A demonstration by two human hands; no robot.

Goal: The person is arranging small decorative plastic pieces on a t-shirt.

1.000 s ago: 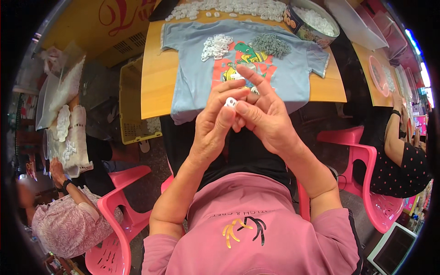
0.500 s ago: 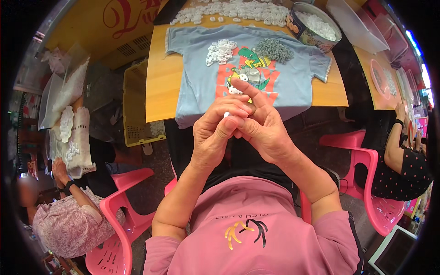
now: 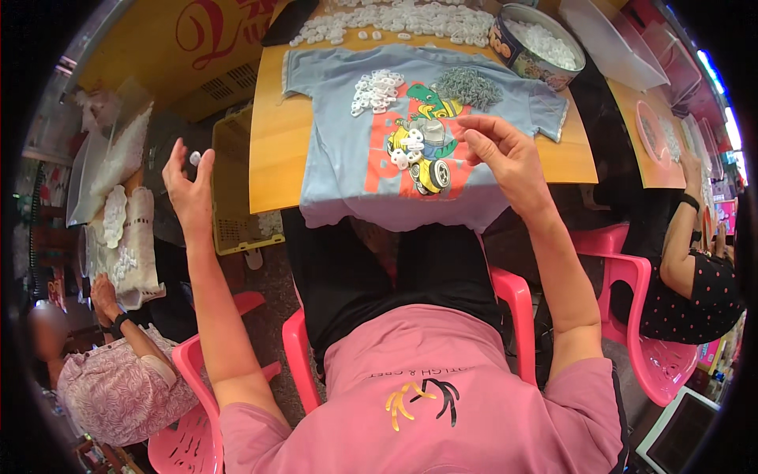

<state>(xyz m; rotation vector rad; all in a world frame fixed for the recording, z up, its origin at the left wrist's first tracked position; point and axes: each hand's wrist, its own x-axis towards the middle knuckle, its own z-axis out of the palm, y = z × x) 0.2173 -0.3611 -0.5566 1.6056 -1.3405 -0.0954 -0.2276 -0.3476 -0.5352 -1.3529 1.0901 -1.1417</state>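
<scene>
My left hand (image 3: 189,189) is raised at the left, off the table, with its fingers and thumb spread. A small white plastic piece (image 3: 195,158) shows in the gap between them; it looks loose there. Over the right part of a grey-blue T-shirt (image 3: 339,158), my right hand (image 3: 505,158) has its thumb and forefinger apart, with nothing visible between them. The shirt covers the table and has a printed cartoon picture. On it lie a heap of white oval pieces (image 3: 377,91), a heap of small grey parts (image 3: 467,87) and several white pieces (image 3: 407,148) on the print.
Many white pieces (image 3: 395,25) line the table's (image 3: 272,150) far edge, beside a round tin (image 3: 505,47) of white pieces. A yellow crate (image 3: 229,233) stands below at left. People sit on both sides: a hand (image 3: 103,296) at left, an arm (image 3: 679,229) at right.
My hands were together in front of the shirt, around a small white piece. They have parted: the left swung far left and spread its fingers, the right moved right over the shirt.
</scene>
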